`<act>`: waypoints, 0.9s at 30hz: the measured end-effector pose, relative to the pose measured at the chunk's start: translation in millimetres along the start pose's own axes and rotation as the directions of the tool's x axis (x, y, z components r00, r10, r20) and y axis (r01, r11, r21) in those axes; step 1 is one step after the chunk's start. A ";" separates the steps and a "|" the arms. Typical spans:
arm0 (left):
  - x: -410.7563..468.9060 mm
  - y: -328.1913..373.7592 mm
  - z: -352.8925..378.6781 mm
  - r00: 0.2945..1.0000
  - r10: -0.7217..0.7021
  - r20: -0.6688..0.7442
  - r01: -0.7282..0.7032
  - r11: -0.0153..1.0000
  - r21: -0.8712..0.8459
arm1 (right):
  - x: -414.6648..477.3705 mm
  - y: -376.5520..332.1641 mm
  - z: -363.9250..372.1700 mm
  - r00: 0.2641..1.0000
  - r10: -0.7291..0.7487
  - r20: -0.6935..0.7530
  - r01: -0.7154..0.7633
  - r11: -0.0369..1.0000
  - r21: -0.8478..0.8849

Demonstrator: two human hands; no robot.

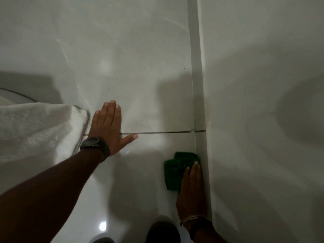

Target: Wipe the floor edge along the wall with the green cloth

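Note:
A crumpled green cloth [174,170] lies on the pale tiled floor, right against the grey skirting strip [199,106] at the foot of the white wall [263,102]. My right hand [192,192] presses flat on the cloth's near part, fingers together and pointing away, its edge touching the skirting. My left hand [108,127] rests flat on the floor tile to the left, fingers spread, thumb out over a dark grout line [157,132]. A dark wristwatch [95,144] sits on the left wrist.
A white towel [35,130] hangs over a curved rim at the left, just beside my left hand. The toes of two dark shoes [163,230] show at the bottom edge. Glossy floor tiles [122,50] stretch ahead along the wall.

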State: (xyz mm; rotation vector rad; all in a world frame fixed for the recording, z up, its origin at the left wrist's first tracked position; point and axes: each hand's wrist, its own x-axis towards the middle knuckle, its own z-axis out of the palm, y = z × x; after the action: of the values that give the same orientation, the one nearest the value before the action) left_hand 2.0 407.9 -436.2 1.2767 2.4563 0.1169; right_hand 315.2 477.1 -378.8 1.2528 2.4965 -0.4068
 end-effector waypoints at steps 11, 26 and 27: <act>-1.5 0.8 5.6 0.996 0.029 -0.079 -0.027 0.999 0.024 | 160.5 -27.0 -41.8 0.984 -0.110 -0.140 0.120 0.991 0.059; -0.3 -2.4 8.4 0.994 0.039 -0.098 -0.037 0.999 0.021 | 300.1 -53.9 -99.5 0.971 -0.203 -0.124 0.185 0.973 -0.136; -0.4 -2.3 7.6 0.995 0.034 -0.089 -0.032 0.999 0.020 | 290.8 -52.3 -92.7 0.971 -0.195 -0.141 0.180 0.978 -0.107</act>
State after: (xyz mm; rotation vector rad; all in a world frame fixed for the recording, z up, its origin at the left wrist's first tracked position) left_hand 3.2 405.5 -443.7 1.3475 2.5172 0.1635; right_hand 94.2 692.4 -405.8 1.0511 2.7393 -0.2431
